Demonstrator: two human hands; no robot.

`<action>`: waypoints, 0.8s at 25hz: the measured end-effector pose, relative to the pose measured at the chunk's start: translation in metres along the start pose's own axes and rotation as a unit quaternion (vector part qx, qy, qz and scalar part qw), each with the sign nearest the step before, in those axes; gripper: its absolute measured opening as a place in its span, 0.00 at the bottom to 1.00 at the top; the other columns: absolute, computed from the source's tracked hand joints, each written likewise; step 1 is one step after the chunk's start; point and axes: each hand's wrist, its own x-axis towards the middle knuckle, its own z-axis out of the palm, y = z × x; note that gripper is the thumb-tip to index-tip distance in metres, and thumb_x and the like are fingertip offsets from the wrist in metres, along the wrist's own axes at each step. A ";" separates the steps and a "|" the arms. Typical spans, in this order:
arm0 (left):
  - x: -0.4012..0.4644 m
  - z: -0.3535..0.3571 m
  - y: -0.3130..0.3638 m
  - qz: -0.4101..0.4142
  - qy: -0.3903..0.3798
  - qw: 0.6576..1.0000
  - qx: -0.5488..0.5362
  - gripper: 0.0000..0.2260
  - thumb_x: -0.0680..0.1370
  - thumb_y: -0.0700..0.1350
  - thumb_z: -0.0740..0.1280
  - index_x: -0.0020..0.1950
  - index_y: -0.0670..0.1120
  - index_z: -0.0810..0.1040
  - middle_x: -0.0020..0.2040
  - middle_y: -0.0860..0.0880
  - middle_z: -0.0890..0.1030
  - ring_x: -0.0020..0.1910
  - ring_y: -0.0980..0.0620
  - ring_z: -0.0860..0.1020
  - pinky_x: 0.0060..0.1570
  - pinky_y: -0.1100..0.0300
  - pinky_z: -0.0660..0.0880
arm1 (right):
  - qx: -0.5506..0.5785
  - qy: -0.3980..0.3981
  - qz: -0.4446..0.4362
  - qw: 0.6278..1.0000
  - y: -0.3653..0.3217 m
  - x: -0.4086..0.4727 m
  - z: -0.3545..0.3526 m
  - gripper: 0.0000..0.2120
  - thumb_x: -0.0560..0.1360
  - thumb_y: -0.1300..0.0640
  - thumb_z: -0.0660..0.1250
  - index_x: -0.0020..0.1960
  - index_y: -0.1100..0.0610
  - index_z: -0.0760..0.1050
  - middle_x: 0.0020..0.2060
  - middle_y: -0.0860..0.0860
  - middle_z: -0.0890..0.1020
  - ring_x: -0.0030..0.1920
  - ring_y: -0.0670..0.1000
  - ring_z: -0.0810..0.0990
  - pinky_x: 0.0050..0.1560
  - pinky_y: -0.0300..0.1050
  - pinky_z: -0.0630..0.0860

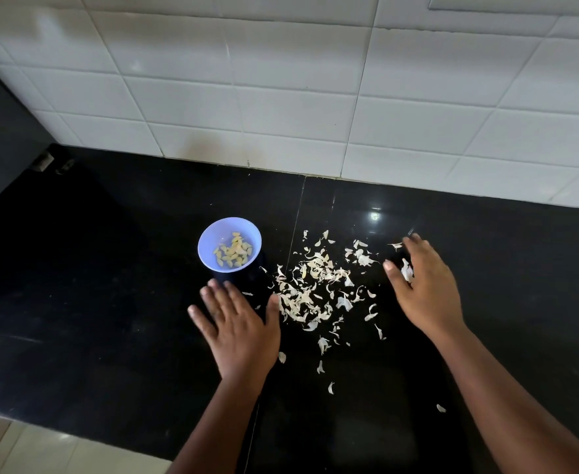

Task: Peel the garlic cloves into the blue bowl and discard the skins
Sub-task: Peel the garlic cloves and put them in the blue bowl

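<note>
1. The left hand [238, 331] lies flat on the black counter [93, 302], fingers straight and spread, holding nothing.
2. Just beyond its fingertips stands the blue bowl [209, 246], with peeled garlic cloves [233, 253] inside.
3. The garlic skins [310, 292] lie scattered between both thumbs.
4. The right hand [424, 289] is cupped, fingers loosely bent, a white skin scrap [407, 270] against its palm; whether it grips it, I cannot tell.

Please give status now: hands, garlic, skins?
Left hand open, right hand cupped over skins on counter. Peeled garlic in bowl. Nothing in the way.
</note>
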 end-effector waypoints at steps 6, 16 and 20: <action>-0.040 0.033 0.051 0.240 -0.039 0.970 -0.020 0.43 0.78 0.72 0.31 0.85 0.44 0.42 0.85 0.47 0.37 0.82 0.51 0.29 0.80 0.47 0.30 | 0.007 -0.159 -0.123 0.980 -0.038 -0.015 0.029 0.45 0.79 0.27 0.34 0.85 0.55 0.48 0.84 0.49 0.46 0.83 0.48 0.39 0.83 0.50 0.38; 0.011 0.009 0.030 0.213 0.006 0.972 -0.101 0.34 0.84 0.65 0.49 0.85 0.46 0.56 0.87 0.48 0.49 0.85 0.54 0.42 0.81 0.58 0.37 | 0.080 -0.035 0.041 0.995 -0.019 0.067 0.011 0.33 0.86 0.40 0.52 0.83 0.59 0.57 0.84 0.57 0.56 0.84 0.56 0.50 0.84 0.58 0.46; 0.026 0.011 0.049 0.177 -0.006 0.982 -0.064 0.44 0.80 0.72 0.40 0.86 0.43 0.50 0.86 0.44 0.47 0.85 0.50 0.39 0.82 0.52 0.34 | -0.059 -0.158 -0.157 0.973 -0.039 0.068 0.030 0.41 0.81 0.31 0.38 0.85 0.58 0.48 0.84 0.55 0.47 0.84 0.52 0.41 0.82 0.51 0.37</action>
